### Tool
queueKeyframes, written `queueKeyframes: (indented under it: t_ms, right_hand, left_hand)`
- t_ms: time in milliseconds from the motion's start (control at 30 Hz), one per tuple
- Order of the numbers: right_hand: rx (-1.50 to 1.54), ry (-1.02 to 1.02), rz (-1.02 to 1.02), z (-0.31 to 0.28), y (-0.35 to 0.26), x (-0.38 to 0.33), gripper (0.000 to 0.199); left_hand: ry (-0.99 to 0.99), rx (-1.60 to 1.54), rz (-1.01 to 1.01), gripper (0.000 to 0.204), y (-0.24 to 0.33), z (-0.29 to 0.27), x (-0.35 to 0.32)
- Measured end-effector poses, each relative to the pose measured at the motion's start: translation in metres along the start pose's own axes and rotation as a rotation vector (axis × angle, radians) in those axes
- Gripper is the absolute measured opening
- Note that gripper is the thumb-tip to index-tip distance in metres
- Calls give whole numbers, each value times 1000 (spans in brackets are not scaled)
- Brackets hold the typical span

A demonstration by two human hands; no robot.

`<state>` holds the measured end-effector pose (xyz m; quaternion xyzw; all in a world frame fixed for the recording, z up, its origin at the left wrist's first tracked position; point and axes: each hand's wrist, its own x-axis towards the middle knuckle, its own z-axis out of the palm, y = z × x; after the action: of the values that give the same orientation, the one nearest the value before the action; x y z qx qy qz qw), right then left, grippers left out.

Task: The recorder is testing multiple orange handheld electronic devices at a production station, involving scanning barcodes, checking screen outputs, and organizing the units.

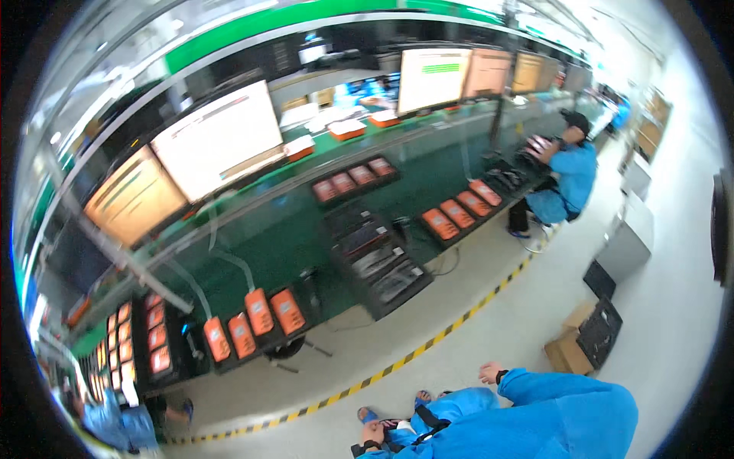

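My left hand (372,433) hangs low in front of my body, a dark band on its wrist. Its fingers are small and blurred, so I cannot tell what they do. Out to my right, my right hand (490,372) is loosely curled, with nothing visible in it and a dark band at the cuff. Both arms wear blue sleeves (562,402). Neither hand touches the bench. Across the floor, the nearest items are a black tray stack (386,268) and orange handheld devices (287,310) at the bench's front edge.
A long green bench (267,256) carries monitors (222,138), more orange devices (457,213) and cables. Yellow-black floor tape (417,352) runs along it. A seated co-worker (569,172) is at the far right, another person (115,421) at lower left. Cartons (569,348) stand by the right wall.
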<state>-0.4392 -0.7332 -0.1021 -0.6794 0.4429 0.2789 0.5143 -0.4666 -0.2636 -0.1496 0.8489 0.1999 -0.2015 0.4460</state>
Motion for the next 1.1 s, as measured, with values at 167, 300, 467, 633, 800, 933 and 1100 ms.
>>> queueKeyframes:
  t_ms: [167,300,467,633,800,933,1100]
  right_hand:
    - [406,62,-50,-70,-6,-20,29]
    - [802,31,-32,-77,13,6,29]
    - [716,152,-12,-114,7,77,32]
    - [742,176,100,-238,-82,118,28]
    - [690,431,-124,-357,-244,192,26]
    - [870,206,-350,-413,-396,255,27]
    - [244,231,-773,-444,-567,336,37]
  left_hand:
    - [-278,58,629,24,186,76,67]
    - [-539,-12,503,26,280,146,111]
    - [-685,111,513,33,382,256,169]
    - [-1035,-232,373,28,487,364,228]
    - [-745,-142,456,27,642,377,267]
    - [-234,-57,670,27,715,360,294]
    - [371,244,621,29,733,350,326]
